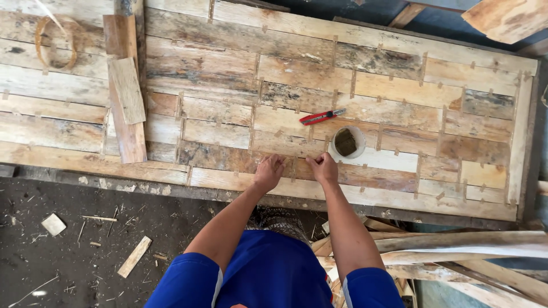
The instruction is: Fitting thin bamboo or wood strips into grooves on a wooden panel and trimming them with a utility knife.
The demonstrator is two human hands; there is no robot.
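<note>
- Looking down from the head cam: both my hands are on the near edge of a big wood panel (399, 85), flat strips laid side by side w/ little tape-like tabs over the seams.
- Left hand (268, 171) & right hand (323, 167) sit close together, fingers curled down onto a seam between two strips (294, 165). Looks like pinching/pressing a small tab there, but can't tell if anything's actually clamped, it's too small to see.
- Handling guess: the strips look thin, light & kinda brittle, prob split along the grain if bent. I'd press flat w/ fingertips right beside the seam, not lift by an end.
- Small round tub (347, 141) w/ dark stuff inside is just beyond the right hand; red-handled pliers (321, 117) a bit further up.
- Loose boards (127, 91) lie across the panel, far left.
- Offcuts & chips on the dark floor (68, 239); curved planks (456, 245) piled at my right.
</note>
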